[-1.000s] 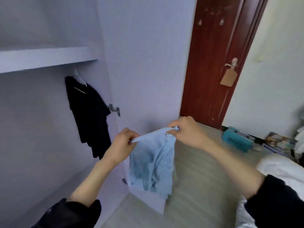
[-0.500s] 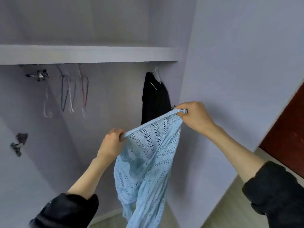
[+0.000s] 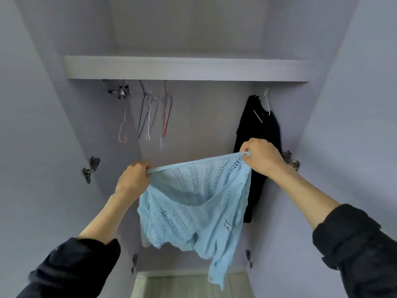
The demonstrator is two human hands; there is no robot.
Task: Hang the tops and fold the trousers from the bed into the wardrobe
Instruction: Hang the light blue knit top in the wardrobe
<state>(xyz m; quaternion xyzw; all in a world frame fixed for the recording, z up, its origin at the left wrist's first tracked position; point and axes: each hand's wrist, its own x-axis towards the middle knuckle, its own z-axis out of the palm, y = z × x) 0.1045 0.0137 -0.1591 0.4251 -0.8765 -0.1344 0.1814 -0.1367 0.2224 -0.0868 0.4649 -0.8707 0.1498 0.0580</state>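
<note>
A light blue open-knit top (image 3: pixel 193 211) hangs stretched between my two hands in front of the open wardrobe (image 3: pixel 193 125). My left hand (image 3: pixel 134 179) grips the left end of its top edge. My right hand (image 3: pixel 261 157) pinches the right end, held a little higher. The rest of the top droops below, one sleeve hanging lowest at the right. Several empty wire hangers (image 3: pixel 150 112) hang under the shelf at the left. A black top (image 3: pixel 257 147) hangs on a white hanger at the right, partly behind my right hand.
A white shelf (image 3: pixel 187 68) spans the wardrobe above the hangers. Both wardrobe doors stand open at the sides, with metal hinges (image 3: pixel 90 168) on the left and right. A strip of pale floor (image 3: pixel 182 284) shows at the bottom.
My view has swung left from the room door and now faces squarely into the wardrobe. Both hands have spread apart, pulling the blue top's edge taut and wider.
</note>
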